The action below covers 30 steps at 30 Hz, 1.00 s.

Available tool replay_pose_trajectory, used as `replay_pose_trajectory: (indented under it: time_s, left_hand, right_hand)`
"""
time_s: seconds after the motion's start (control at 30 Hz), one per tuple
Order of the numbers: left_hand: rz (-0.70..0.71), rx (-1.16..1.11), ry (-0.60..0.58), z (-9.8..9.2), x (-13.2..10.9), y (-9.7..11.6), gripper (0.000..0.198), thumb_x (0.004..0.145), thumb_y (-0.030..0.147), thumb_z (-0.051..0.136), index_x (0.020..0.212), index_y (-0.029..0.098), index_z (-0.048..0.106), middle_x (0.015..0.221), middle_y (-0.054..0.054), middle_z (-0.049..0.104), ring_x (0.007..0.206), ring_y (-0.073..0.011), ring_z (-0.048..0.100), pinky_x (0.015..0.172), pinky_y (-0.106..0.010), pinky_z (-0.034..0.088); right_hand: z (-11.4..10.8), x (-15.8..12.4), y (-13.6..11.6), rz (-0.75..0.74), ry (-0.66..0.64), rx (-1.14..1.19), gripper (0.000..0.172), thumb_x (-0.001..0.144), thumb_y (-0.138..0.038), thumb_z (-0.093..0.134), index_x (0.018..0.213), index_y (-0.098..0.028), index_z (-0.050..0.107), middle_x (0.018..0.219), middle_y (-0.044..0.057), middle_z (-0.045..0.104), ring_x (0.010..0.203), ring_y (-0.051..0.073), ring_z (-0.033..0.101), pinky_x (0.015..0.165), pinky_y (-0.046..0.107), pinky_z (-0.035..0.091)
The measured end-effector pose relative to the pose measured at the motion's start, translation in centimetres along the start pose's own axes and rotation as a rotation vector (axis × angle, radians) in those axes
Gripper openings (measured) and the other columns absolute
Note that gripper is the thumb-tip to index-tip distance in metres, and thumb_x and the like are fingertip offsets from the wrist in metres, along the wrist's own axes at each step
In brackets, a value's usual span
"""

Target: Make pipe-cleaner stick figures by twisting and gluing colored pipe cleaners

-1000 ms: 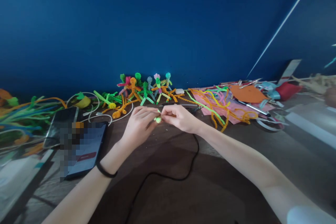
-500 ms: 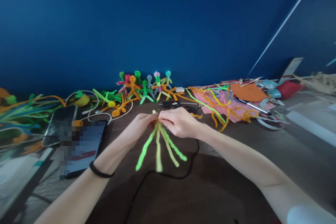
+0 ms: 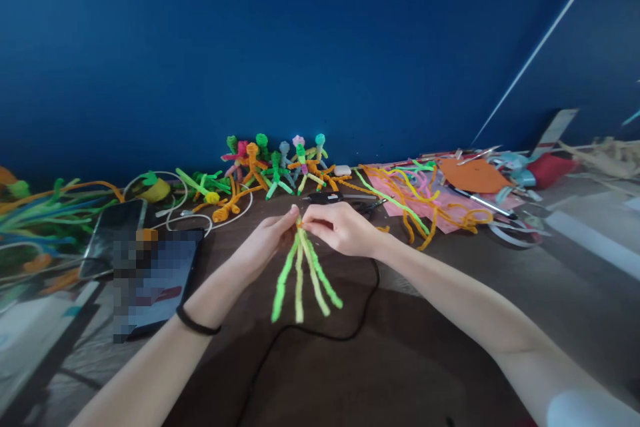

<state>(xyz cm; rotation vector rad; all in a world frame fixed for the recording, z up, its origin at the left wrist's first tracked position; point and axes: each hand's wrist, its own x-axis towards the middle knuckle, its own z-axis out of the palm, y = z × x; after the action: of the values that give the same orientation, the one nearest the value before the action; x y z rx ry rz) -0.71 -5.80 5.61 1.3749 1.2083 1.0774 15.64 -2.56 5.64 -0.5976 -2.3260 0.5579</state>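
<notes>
Over the dark table, a bunch of green and pale yellow pipe cleaners (image 3: 300, 273) is pinched at its top between both hands, its fuzzy ends fanning downward. My left hand (image 3: 270, 240) closes on it from the left, thumb pointing up beside the tip. From the right, my right hand (image 3: 337, 228) pinches the bunch near a small orange band at its top. Fingers partly hide that joined end. Behind the hands stand several small pipe cleaner figures (image 3: 276, 175) in green, orange, pink and blue, close to the blue wall.
At left lie a phone (image 3: 116, 233), a tablet (image 3: 187, 280) and a pile of loose pipe cleaners (image 3: 50, 217). A black cable (image 3: 330, 337) curves below the hands. On the right are pink sheets (image 3: 395, 190), orange paper (image 3: 473, 175) and a red item (image 3: 550, 170).
The hanging ends of the bunch have swung closer together. My left thumb has lifted upward, while my right hand keeps pinching near the top.
</notes>
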Motion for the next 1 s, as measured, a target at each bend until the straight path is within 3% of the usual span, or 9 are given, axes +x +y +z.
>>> replay_pose_trajectory:
  time_s: [0.1,0.2,0.3,0.37,0.47,0.6,0.67,0.8,1.0]
  left_hand:
    - [0.267,0.235,0.143,-0.2,1.0,-1.0,0.026,0.084,0.035,0.038,0.074,0.016,0.053,0.070,-0.001,0.055,0.066,-0.0132,0.055,0.066,-0.028,0.046]
    - [0.559,0.616,0.326,-0.8,1.2,-1.6,0.020,0.080,0.022,0.046,0.098,0.018,0.050,0.082,-0.003,0.055,0.075,-0.0153,0.055,0.072,-0.031,0.045]
    - [0.794,0.875,0.266,-1.2,0.7,-1.6,0.023,0.079,0.020,0.049,0.102,0.019,0.051,0.099,-0.008,0.057,0.094,-0.0192,0.053,0.082,-0.035,0.043]
    - [0.843,0.908,0.170,-1.0,0.3,-1.5,0.022,0.081,0.020,0.045,0.102,0.019,0.051,0.104,-0.009,0.058,0.099,-0.0195,0.052,0.085,-0.034,0.042]
    - [0.751,0.883,0.144,-0.6,-0.1,-1.1,0.019,0.082,0.024,0.043,0.096,0.018,0.054,0.098,-0.008,0.062,0.092,-0.0195,0.056,0.081,-0.033,0.043]
    - [0.404,0.811,0.282,-0.2,-0.2,-0.4,0.024,0.083,0.035,0.040,0.075,0.018,0.055,0.067,-0.004,0.059,0.066,-0.0189,0.056,0.062,-0.029,0.041]
    - [0.307,0.698,0.272,-0.1,-0.1,-0.1,0.028,0.083,0.039,0.040,0.067,0.019,0.051,0.056,0.001,0.051,0.055,-0.0151,0.050,0.054,-0.026,0.036]
    - [0.221,0.356,0.140,0.0,0.1,0.3,0.029,0.079,0.040,0.046,0.061,0.017,0.048,0.056,0.003,0.049,0.055,-0.0112,0.045,0.053,-0.023,0.035]
    - [-0.229,-0.250,-0.209,-0.3,-0.1,0.7,0.024,0.071,0.036,0.061,0.068,0.012,0.059,0.059,-0.001,0.057,0.052,-0.0088,0.049,0.049,-0.021,0.039]
  right_hand:
    - [-0.1,0.2,0.0,0.121,0.050,0.114,0.015,0.083,-0.022,0.046,0.071,-0.014,0.051,0.056,-0.004,0.044,0.051,0.006,0.036,0.052,0.020,0.029]
    - [-0.2,0.5,0.0,0.231,0.081,0.263,0.018,0.081,-0.025,0.047,0.068,-0.014,0.049,0.057,-0.003,0.043,0.052,0.006,0.036,0.050,0.020,0.028]
    - [-0.2,0.7,0.2,0.290,0.071,0.378,0.020,0.079,-0.028,0.050,0.066,-0.014,0.048,0.056,-0.004,0.041,0.051,0.006,0.034,0.049,0.020,0.027]
    - [-0.1,0.7,0.3,0.320,0.048,0.432,0.021,0.078,-0.030,0.052,0.065,-0.014,0.046,0.053,-0.006,0.037,0.048,0.005,0.030,0.046,0.020,0.024]
    - [0.3,0.7,0.3,0.345,0.014,0.492,0.022,0.078,-0.031,0.052,0.066,-0.015,0.045,0.050,-0.007,0.034,0.045,0.005,0.028,0.044,0.019,0.021]
    - [0.5,0.6,0.0,0.302,-0.009,0.436,0.021,0.079,-0.030,0.051,0.067,-0.015,0.046,0.052,-0.006,0.037,0.047,0.005,0.032,0.045,0.019,0.023]
    - [0.4,0.5,-0.3,0.266,-0.027,0.386,0.020,0.080,-0.029,0.050,0.066,-0.014,0.047,0.054,-0.005,0.040,0.050,0.006,0.034,0.047,0.020,0.026]
    - [-0.1,0.3,-0.8,0.218,-0.092,0.318,0.017,0.081,-0.024,0.048,0.067,-0.014,0.048,0.057,-0.004,0.041,0.052,0.006,0.033,0.050,0.020,0.027]
    - [-0.9,0.1,-1.1,0.129,-0.175,0.286,0.015,0.081,-0.021,0.048,0.071,-0.013,0.055,0.057,-0.003,0.045,0.052,0.006,0.034,0.050,0.020,0.028]
